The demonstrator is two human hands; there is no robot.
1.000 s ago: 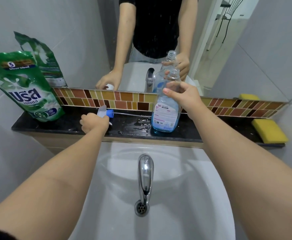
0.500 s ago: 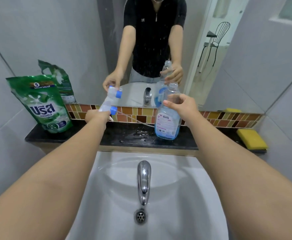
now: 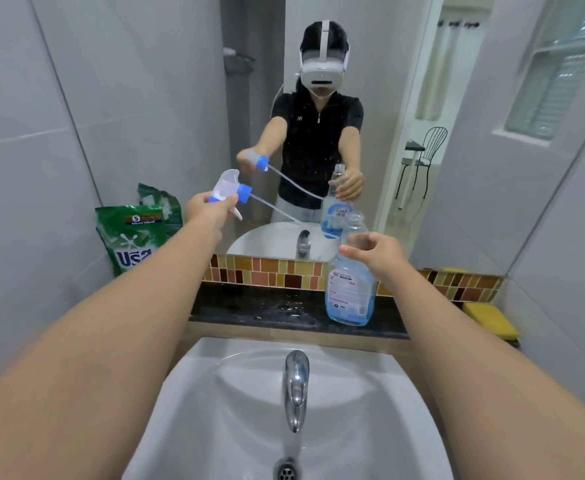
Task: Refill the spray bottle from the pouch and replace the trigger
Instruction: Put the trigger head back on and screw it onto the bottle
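Spray bottle [image 3: 350, 289] upright on the dark counter [image 3: 249, 306], neck open, pale blue liquid well up the body: likely fairly heavy for its size, thin clear plastic that would dent under a hard squeeze, possibly slick from the wet patch just beside it. Best taken at the shoulder below the neck, as now: right hand [image 3: 376, 254] with its grip curled round the neck, steadying. Trigger [image 3: 227, 192] light and rigid, lifted up and left of the bottle, pinched in the left hand [image 3: 204, 207]; blue collar [image 3: 244, 193] toward the bottle, thin dip tube [image 3: 273, 209] long, springy, apt to wander, tip still short of the neck. Green pouch [image 3: 135, 239] leaning against the wall at far left, soft and floppy. Yellow sponge [image 3: 490, 322] at far right, basin [image 3: 235, 410] and tap [image 3: 296, 386] below
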